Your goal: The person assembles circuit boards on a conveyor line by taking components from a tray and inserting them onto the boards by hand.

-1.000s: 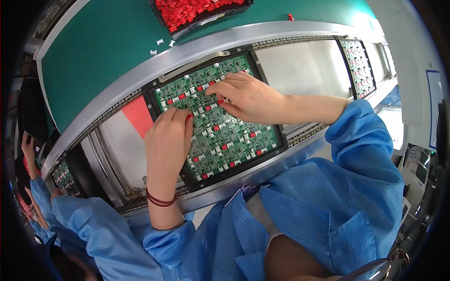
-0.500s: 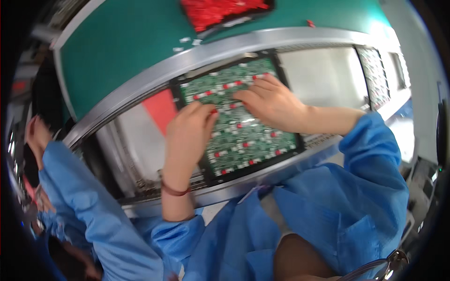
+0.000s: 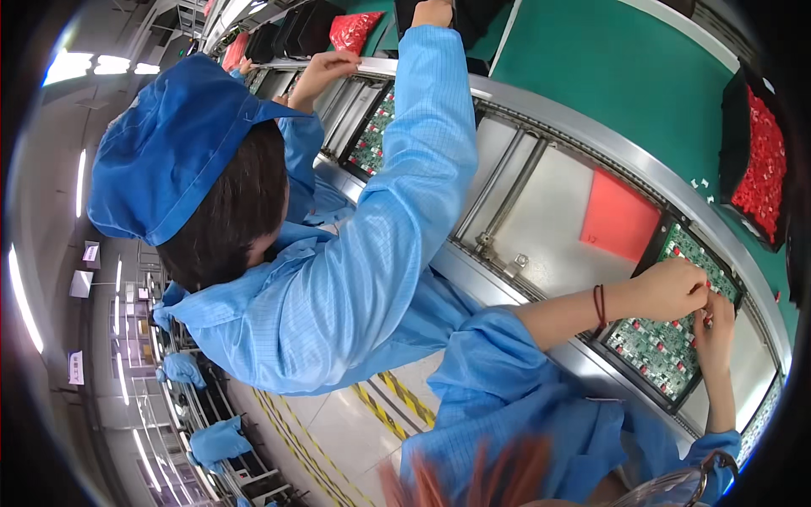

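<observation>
A black-framed tray of green circuit boards (image 3: 655, 346) with small red and white parts lies on the conveyor at the right. Over its far half is my left hand (image 3: 672, 289), its fingers pinched together; what they hold, if anything, is too small to name. Close against those fingertips, my right hand (image 3: 716, 331) is also closed, fingers bent above the tray's right side. Something small and pale shows between the two hands, but its kind cannot be made out. My left wrist wears a dark red band.
Beyond the rail, a black bin of red parts (image 3: 756, 169) stands on the green bench (image 3: 591, 68), with small white pieces (image 3: 699, 183) near it. A red sheet (image 3: 621, 215) lies on the conveyor. To the left, a co-worker in blue (image 3: 338, 270) reaches over the line.
The view has swung left, bringing the co-worker into sight and shifting the tray to the right. My hands, apart over the boards before, now meet at the fingertips.
</observation>
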Tool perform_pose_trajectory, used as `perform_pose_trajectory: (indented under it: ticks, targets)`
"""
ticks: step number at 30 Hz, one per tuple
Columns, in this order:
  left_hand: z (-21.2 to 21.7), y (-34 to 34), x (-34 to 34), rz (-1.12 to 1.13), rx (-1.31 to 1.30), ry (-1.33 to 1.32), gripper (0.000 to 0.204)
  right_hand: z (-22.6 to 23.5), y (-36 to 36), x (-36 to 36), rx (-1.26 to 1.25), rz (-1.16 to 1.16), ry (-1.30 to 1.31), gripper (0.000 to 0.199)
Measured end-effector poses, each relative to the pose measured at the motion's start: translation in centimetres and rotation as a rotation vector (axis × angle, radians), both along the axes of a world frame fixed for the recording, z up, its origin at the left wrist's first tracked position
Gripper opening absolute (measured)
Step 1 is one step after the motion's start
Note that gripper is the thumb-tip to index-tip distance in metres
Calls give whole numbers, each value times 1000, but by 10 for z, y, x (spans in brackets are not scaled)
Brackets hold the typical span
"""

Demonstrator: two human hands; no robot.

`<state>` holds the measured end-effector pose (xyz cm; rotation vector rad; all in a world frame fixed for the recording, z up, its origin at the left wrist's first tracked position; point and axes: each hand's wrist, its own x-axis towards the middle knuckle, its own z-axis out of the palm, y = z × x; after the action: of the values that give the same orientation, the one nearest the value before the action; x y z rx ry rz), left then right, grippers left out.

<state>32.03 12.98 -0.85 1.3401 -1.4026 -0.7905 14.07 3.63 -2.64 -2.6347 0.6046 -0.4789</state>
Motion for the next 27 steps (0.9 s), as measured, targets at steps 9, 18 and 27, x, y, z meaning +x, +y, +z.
perform_pose_trajectory:
  ticks: [9,18,27]
  targets:
    - [3,-5,-1,49,-20,262,26,2,2,-5,-8,-50,66,21]
    - [-15,-9,19,-23,193,449,24,1,-5,2,-6,-42,103,36]
    - [-1,-3,28,-1,321,640,16,-4,-5,0,11,-24,51,36]
